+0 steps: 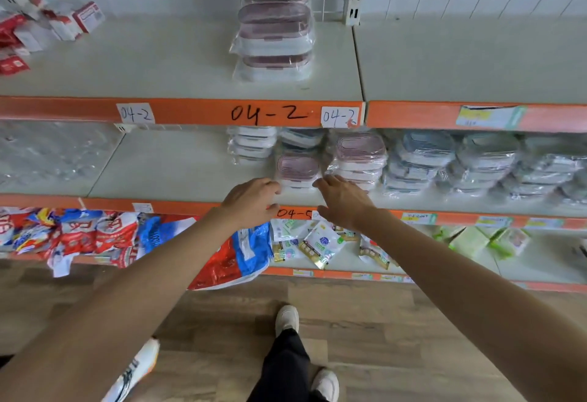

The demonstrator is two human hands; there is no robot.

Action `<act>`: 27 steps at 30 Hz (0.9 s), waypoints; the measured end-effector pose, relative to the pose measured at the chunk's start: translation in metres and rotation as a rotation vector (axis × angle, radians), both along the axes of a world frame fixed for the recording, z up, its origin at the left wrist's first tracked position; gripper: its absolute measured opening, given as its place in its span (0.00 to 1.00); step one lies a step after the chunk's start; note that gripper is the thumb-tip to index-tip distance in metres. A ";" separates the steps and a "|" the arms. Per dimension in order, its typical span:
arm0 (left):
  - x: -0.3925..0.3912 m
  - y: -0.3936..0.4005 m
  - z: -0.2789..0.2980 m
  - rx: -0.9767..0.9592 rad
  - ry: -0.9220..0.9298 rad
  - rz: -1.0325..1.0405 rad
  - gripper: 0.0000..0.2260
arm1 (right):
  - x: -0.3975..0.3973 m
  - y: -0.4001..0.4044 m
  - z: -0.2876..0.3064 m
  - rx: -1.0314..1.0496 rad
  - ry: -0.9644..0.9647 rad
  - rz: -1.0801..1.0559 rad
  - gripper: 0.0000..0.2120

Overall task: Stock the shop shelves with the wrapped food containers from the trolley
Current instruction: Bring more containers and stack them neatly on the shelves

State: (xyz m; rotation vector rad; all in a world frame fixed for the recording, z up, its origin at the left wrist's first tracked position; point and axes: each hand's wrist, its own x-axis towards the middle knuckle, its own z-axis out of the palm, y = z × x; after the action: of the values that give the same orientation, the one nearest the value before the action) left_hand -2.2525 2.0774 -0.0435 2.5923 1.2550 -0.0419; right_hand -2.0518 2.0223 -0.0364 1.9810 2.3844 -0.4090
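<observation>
A short stack of wrapped containers with a pink lid point(297, 167) stands near the front of the middle shelf point(178, 166). My left hand point(251, 201) reaches to its left front corner and my right hand point(343, 200) to its right front corner. The fingertips of both hands touch the wrapping, with the fingers fairly straight. More wrapped stacks line this shelf: white ones point(254, 145) behind, another pink stack point(359, 155) to the right, then blue-lidded stacks point(422, 160). A tall pink-lidded stack point(274, 28) stands on the upper shelf. No trolley is in view.
Red boxes point(47, 25) lie at the upper shelf's left end. The lower shelf holds red and blue snack bags point(95, 236), small packets point(317, 243) and green packs point(476, 239). Below me on the wooden floor are legs in dark trousers with white shoes point(287, 319).
</observation>
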 end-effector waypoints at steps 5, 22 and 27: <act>-0.011 0.012 -0.027 0.001 0.058 0.043 0.16 | -0.017 0.032 -0.041 -0.046 -0.017 0.014 0.24; -0.037 0.077 -0.133 -0.024 -0.022 0.196 0.15 | -0.022 0.168 -0.149 -0.146 -0.164 -0.159 0.47; -0.040 0.079 -0.139 -0.066 0.018 0.205 0.13 | -0.046 0.156 -0.159 -0.088 -0.247 -0.115 0.44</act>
State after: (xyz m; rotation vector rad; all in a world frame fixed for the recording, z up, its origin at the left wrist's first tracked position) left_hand -2.2929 2.1562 -0.1821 2.4009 1.4924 -0.0661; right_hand -2.0977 2.1778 -0.1955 2.0052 2.0781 -0.2491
